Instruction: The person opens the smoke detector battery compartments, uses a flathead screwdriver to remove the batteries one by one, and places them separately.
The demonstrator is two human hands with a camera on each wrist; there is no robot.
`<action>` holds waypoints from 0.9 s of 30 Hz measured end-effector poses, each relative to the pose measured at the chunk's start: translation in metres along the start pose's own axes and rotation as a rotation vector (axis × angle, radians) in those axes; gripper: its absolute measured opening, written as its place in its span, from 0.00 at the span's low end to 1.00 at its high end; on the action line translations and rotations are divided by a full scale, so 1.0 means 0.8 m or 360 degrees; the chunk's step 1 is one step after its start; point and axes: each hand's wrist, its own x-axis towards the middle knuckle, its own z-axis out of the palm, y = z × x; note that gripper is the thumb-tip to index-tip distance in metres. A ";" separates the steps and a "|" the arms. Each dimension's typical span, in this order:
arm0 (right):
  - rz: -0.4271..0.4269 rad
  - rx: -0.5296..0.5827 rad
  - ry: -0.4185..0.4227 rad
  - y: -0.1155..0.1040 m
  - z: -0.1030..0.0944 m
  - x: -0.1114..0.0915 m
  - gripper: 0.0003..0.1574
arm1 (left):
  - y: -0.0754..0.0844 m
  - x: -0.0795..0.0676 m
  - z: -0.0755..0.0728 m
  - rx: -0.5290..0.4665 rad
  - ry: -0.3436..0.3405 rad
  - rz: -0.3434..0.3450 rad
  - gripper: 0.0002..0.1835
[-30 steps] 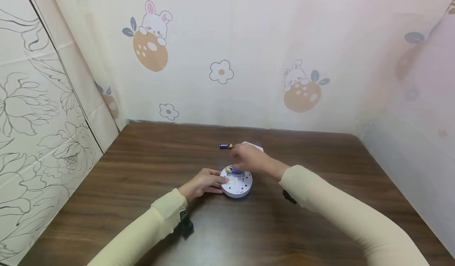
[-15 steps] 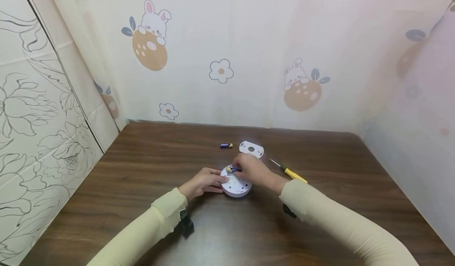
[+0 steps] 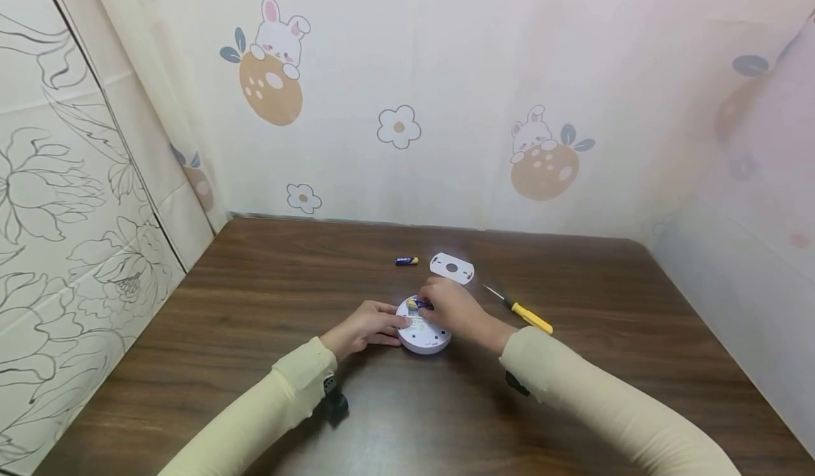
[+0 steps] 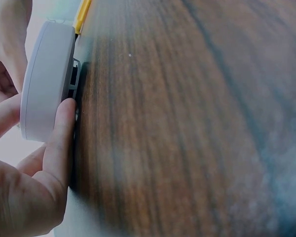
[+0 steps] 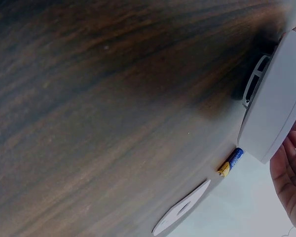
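A white round smoke detector (image 3: pixel 425 343) lies face down near the table's middle, its battery compartment upward. My left hand (image 3: pixel 366 326) holds its left edge, thumb on the back and fingers along the side; the left wrist view shows a fingertip near the vented underside. From the right, my right hand (image 3: pixel 457 311) pinches a blue-and-yellow battery (image 3: pixel 414 304) at the compartment. The hand covers the battery's right end, so how deep it sits is hidden. Another battery (image 3: pixel 406 261) lies loose behind the detector, also visible in the right wrist view.
A flat white mounting plate (image 3: pixel 441 261) with a central hole lies just behind my right hand. To the right is a screwdriver (image 3: pixel 531 317) with a yellow handle. A patterned curtain (image 3: pixel 344 165) hangs along the back edge of the wooden table (image 3: pixel 267 405).
My right hand has come down and toward me onto the battery at the compartment, uncovering the mounting plate and screwdriver. My left hand keeps its hold on the smoke detector.
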 end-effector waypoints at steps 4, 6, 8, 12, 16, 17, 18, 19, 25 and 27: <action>0.0012 0.0013 -0.0021 -0.001 -0.003 -0.002 0.11 | 0.000 0.000 0.001 -0.0012 0.0002 -0.0008 0.24; 0.0012 0.0019 -0.0021 -0.001 -0.005 -0.002 0.11 | 0.000 0.000 0.001 -0.0013 0.0005 -0.0012 0.24; 0.0004 0.0021 -0.0016 0.000 -0.008 -0.002 0.11 | 0.001 0.000 0.001 -0.0012 0.0006 -0.0009 0.23; -0.0053 0.0004 -0.0003 0.000 -0.015 0.001 0.11 | 0.001 -0.001 0.001 -0.0004 0.0011 -0.0008 0.23; -0.0109 -0.0024 0.0003 -0.001 -0.021 0.006 0.10 | 0.001 0.000 0.000 -0.0002 0.0008 -0.0003 0.24; -0.0113 -0.0029 0.0003 -0.001 -0.023 0.008 0.10 | 0.001 0.000 0.000 -0.0003 0.0008 -0.0003 0.24; -0.0117 -0.0027 0.0000 -0.002 -0.024 0.010 0.10 | 0.001 0.000 0.000 -0.0005 0.0008 -0.0002 0.24; -0.0123 -0.0030 -0.0001 -0.002 -0.025 0.013 0.09 | 0.001 0.000 0.000 -0.0006 0.0008 0.0000 0.24; -0.0173 -0.0088 -0.0004 -0.002 -0.029 0.027 0.07 | 0.000 -0.001 0.000 -0.0020 0.0008 0.0018 0.23; -0.0209 -0.0126 0.0002 -0.001 -0.029 0.032 0.06 | -0.001 0.000 0.001 -0.0033 0.0000 0.0025 0.23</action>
